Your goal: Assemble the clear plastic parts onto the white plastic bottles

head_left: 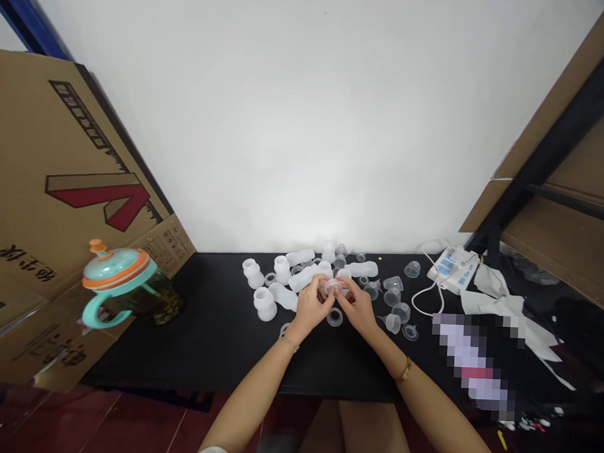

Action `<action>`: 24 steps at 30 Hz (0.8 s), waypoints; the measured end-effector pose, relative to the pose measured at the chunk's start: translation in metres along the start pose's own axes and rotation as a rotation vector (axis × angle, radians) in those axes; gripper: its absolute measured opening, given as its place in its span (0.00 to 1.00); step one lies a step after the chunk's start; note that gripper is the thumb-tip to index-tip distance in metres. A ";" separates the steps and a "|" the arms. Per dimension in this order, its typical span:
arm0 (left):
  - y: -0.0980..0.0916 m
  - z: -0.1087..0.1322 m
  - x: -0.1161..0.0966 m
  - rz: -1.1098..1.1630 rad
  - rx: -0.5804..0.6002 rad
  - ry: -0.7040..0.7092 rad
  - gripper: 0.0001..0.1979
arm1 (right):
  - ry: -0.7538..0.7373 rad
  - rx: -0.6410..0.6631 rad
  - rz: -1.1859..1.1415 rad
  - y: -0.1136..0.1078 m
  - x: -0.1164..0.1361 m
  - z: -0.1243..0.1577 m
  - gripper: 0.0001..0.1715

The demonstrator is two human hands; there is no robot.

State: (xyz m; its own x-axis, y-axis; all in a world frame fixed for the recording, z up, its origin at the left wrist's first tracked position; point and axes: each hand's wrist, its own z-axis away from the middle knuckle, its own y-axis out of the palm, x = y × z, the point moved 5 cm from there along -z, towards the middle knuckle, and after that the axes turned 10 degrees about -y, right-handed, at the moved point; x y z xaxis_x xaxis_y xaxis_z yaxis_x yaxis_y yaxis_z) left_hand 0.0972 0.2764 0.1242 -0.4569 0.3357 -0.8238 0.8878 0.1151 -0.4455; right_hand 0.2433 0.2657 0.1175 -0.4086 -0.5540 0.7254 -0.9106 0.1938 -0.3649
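A small, round, see-through plastic piece (333,285) with a pale ring shape is up above the middle of the long, smooth black table (201,345); the left hand (311,304) and the right hand (357,309) both grip it, with fingertips pinched at its sides; the fingers hide some of it, so I cannot tell its whole shape; a flat, clear plastic ring (335,317) lies just near it on the table; to the left stand milky white plastic bottles with wavy sides (265,305); others lie on their sides; to the right are thin, clear plastic cups shaped like domes (392,296); far left is a see-through jug with a shiny teal and orange lid (156,299), beside a stiff brown cardboard box (24,161).
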 end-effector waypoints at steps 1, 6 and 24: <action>0.000 0.000 0.000 0.018 -0.003 -0.005 0.13 | -0.003 0.003 0.003 0.000 0.000 0.000 0.20; 0.000 -0.001 0.001 0.052 0.003 -0.019 0.11 | -0.012 0.013 0.014 0.000 0.001 0.000 0.19; 0.001 -0.003 0.002 0.144 0.035 -0.060 0.10 | 0.000 0.014 0.028 0.001 -0.003 0.000 0.18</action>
State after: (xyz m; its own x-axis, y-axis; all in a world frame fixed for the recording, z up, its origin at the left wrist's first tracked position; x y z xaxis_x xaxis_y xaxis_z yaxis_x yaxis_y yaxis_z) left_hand 0.0973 0.2794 0.1235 -0.3287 0.2894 -0.8990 0.9423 0.0365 -0.3328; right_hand 0.2434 0.2675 0.1153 -0.4339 -0.5485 0.7148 -0.8979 0.1982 -0.3929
